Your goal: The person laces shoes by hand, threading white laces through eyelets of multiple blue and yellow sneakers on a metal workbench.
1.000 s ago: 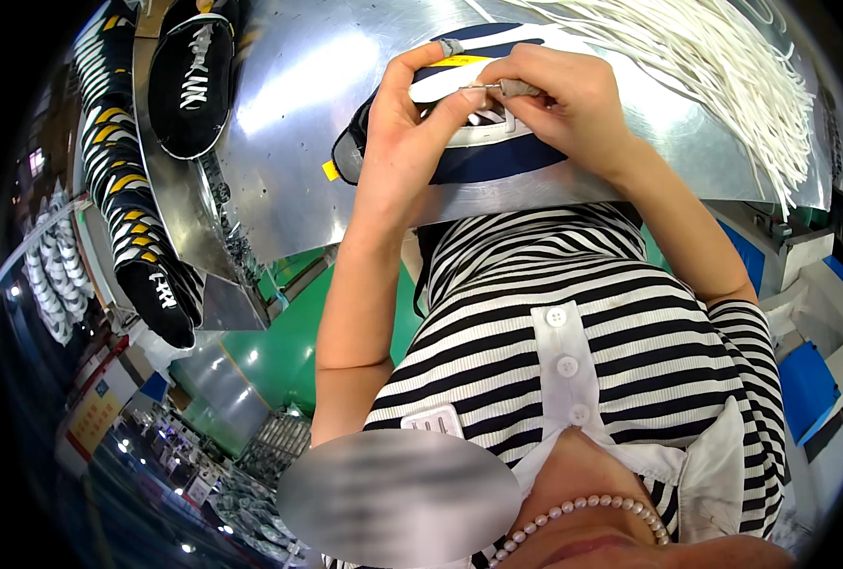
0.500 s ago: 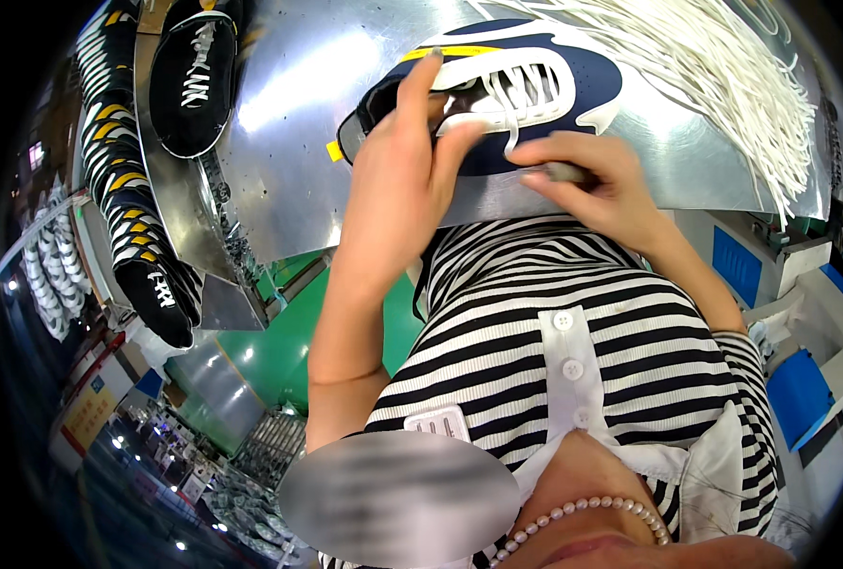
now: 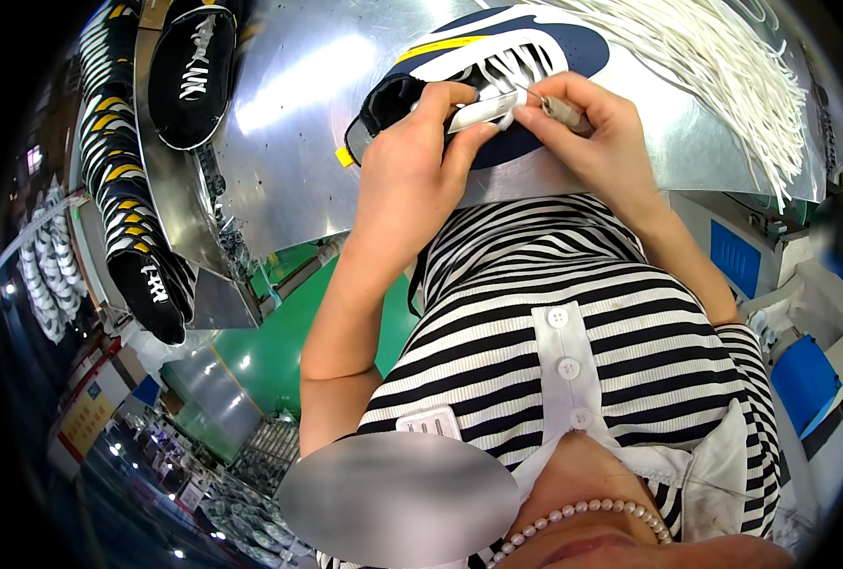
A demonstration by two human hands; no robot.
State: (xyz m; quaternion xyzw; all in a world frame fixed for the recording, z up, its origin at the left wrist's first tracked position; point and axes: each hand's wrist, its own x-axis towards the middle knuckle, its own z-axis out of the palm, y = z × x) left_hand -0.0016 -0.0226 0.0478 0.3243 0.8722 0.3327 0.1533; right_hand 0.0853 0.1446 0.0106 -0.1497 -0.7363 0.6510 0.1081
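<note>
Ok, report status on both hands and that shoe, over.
Left hand gripping navy shoe at its opening. Right hand pinching white lace by the eyelets. Bundle of loose white laces lies right, clear of the hands.

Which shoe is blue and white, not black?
The shoe under both hands, on the metal table. The shoes at the left are black, some with yellow.

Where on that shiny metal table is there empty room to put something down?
The bare patch of the metal table lies between the black shoe at its left edge and the navy shoe. It is crowded around the navy shoe, where the left hand and right hand work, and under the white laces.
</note>
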